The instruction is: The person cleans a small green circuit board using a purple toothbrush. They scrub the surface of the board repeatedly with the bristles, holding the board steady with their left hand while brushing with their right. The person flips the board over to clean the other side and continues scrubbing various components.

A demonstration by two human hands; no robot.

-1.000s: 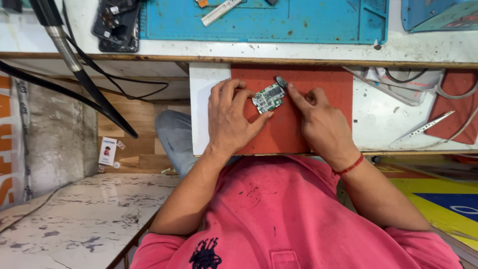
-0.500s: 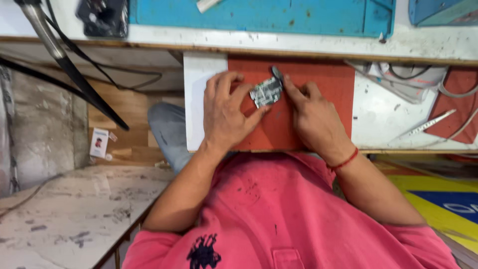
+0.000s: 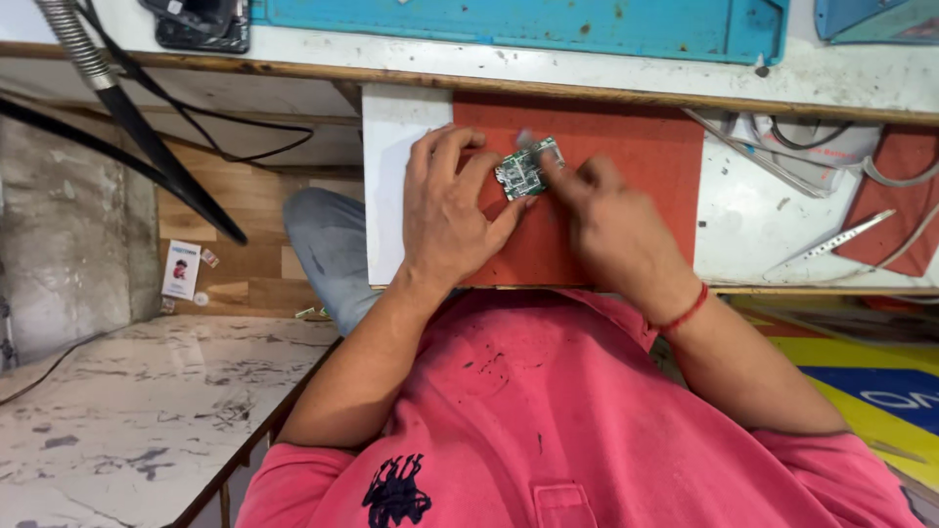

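A small green circuit board (image 3: 524, 170) lies on a red mat (image 3: 636, 176) on a pull-out shelf below the bench. My left hand (image 3: 452, 210) rests on the mat and pins the board's left edge between thumb and fingers. My right hand (image 3: 606, 225), with a red thread band at the wrist, is blurred with motion; its fingertips touch the board's right edge. Whether it holds a small tool is too blurred to tell.
A white board (image 3: 396, 176) lies under the red mat. Metal tweezers (image 3: 846, 235) and grey cables (image 3: 782, 147) lie right of it. A blue work mat (image 3: 518, 24) and a dark phone part (image 3: 201, 24) sit on the bench above. A marble slab (image 3: 127, 411) is at lower left.
The view has drifted slightly. My right hand has shifted over the board's right edge and is now blurred with motion. My left hand keeps its hold on the board.
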